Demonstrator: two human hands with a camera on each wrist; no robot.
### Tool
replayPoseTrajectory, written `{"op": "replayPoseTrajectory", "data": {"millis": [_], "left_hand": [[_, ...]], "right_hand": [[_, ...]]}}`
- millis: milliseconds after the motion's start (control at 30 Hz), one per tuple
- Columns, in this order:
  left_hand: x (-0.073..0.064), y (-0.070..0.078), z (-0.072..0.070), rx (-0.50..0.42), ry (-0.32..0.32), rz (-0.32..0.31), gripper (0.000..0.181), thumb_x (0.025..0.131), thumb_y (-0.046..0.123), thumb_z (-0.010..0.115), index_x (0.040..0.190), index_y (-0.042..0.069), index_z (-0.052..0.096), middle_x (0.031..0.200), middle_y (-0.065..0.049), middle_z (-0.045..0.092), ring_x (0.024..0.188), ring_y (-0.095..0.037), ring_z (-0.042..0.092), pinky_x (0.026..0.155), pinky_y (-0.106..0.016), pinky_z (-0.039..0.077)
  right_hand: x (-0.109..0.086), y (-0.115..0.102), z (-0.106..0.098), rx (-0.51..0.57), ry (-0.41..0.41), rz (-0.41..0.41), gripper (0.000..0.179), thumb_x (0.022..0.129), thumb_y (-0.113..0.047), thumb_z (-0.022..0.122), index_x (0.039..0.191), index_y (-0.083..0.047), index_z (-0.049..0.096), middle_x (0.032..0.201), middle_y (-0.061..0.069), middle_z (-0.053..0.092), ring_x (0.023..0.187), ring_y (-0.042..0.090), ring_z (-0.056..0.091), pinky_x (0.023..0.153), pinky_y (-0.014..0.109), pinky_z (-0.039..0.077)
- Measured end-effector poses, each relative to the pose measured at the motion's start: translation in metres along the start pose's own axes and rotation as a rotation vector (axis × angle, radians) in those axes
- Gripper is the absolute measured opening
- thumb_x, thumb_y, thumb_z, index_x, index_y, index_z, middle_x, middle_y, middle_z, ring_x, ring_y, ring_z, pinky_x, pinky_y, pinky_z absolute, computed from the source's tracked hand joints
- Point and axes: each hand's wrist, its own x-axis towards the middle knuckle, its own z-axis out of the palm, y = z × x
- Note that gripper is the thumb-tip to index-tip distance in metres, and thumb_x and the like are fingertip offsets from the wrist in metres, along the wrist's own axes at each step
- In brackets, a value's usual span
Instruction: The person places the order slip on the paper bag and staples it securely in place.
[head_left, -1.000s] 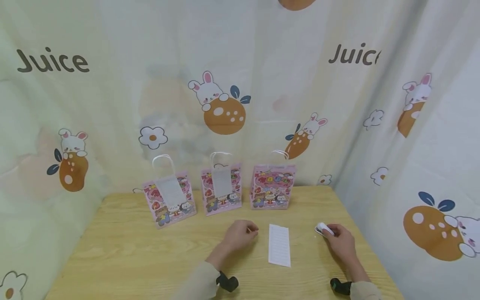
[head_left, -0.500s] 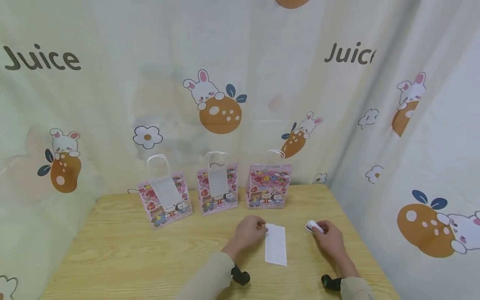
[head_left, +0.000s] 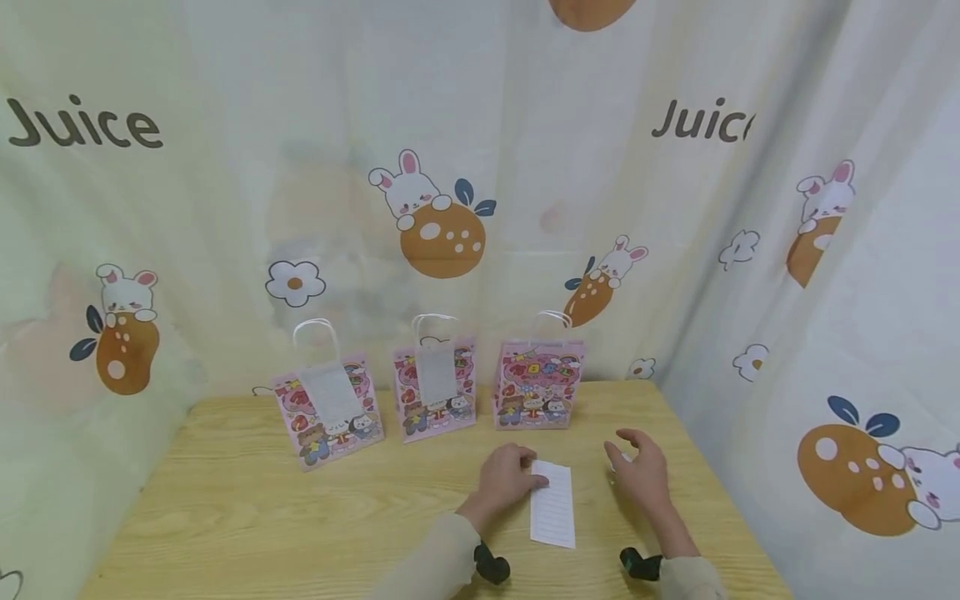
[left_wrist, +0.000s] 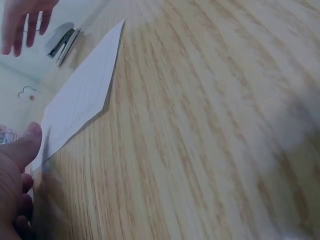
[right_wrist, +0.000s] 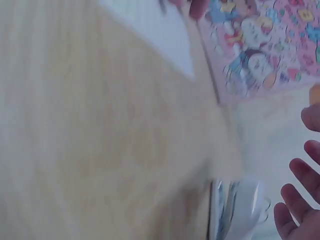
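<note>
Thumb parted from fingers, my left hand (head_left: 507, 478) reaches the paper (head_left: 553, 510) between my hands; my right hand (head_left: 642, 475) spreads, empty, beside the stapler (right_wrist: 244, 208). Likely I'm picking up the paper, which calls for a pinch.

the right wrist view's lower edge crops the stapler (right_wrist: 244, 207) — the paper (head_left: 552, 510) is illegible in every view.

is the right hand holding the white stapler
No, the left wrist view shows a gap between the right hand and the white stapler.
</note>
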Motion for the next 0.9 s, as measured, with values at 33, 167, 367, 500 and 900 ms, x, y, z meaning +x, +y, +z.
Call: {"op": "replayPoseTrajectory", "data": {"millis": [33, 167, 367, 500, 900], "left_hand": [[0.001, -0.001, 0.000, -0.002, 0.002, -0.009, 0.043, 0.075, 0.036, 0.084, 0.108, 0.011, 0.074, 0.090, 0.007, 0.063, 0.079, -0.006, 0.053, 0.071, -0.025, 0.046], [0.001, -0.005, 0.000, 0.003, -0.005, -0.004, 0.041, 0.074, 0.036, 0.085, 0.105, 0.012, 0.076, 0.090, 0.008, 0.062, 0.079, -0.006, 0.053, 0.072, -0.025, 0.047], [-0.004, -0.010, -0.005, 0.003, -0.070, 0.025, 0.028, 0.074, 0.033, 0.085, 0.093, 0.014, 0.077, 0.080, 0.012, 0.054, 0.073, -0.005, 0.047, 0.067, -0.024, 0.044], [-0.006, -0.012, -0.010, -0.024, -0.082, 0.073, 0.021, 0.076, 0.027, 0.085, 0.089, 0.014, 0.075, 0.081, 0.010, 0.057, 0.075, -0.005, 0.049, 0.070, -0.024, 0.046], [-0.017, -0.022, -0.029, -0.205, -0.082, 0.107, 0.036, 0.076, 0.002, 0.081, 0.105, 0.011, 0.062, 0.081, 0.005, 0.063, 0.069, -0.003, 0.055, 0.062, -0.022, 0.048]], "right_hand": [[0.002, -0.005, 0.003, 0.002, 0.017, -0.012, 0.040, 0.095, -0.023, 0.064, 0.124, 0.005, 0.057, 0.127, 0.026, 0.055, 0.121, 0.042, 0.046, 0.100, 0.056, 0.037], [0.011, -0.023, 0.013, 0.025, 0.044, -0.053, 0.034, 0.094, -0.017, 0.066, 0.120, 0.003, 0.059, 0.124, 0.024, 0.058, 0.118, 0.040, 0.049, 0.095, 0.054, 0.042], [0.029, -0.042, 0.021, 0.073, 0.009, -0.036, 0.034, 0.095, -0.019, 0.064, 0.121, 0.002, 0.057, 0.122, 0.022, 0.059, 0.116, 0.038, 0.052, 0.090, 0.051, 0.047], [0.046, -0.053, 0.024, 0.087, 0.005, -0.049, 0.032, 0.095, -0.017, 0.063, 0.120, 0.003, 0.057, 0.120, 0.023, 0.060, 0.111, 0.040, 0.055, 0.091, 0.052, 0.046], [0.079, -0.056, 0.032, 0.171, 0.008, -0.012, 0.040, 0.095, -0.022, 0.065, 0.125, 0.003, 0.053, 0.122, 0.022, 0.058, 0.108, 0.038, 0.057, 0.092, 0.048, 0.048]]}}
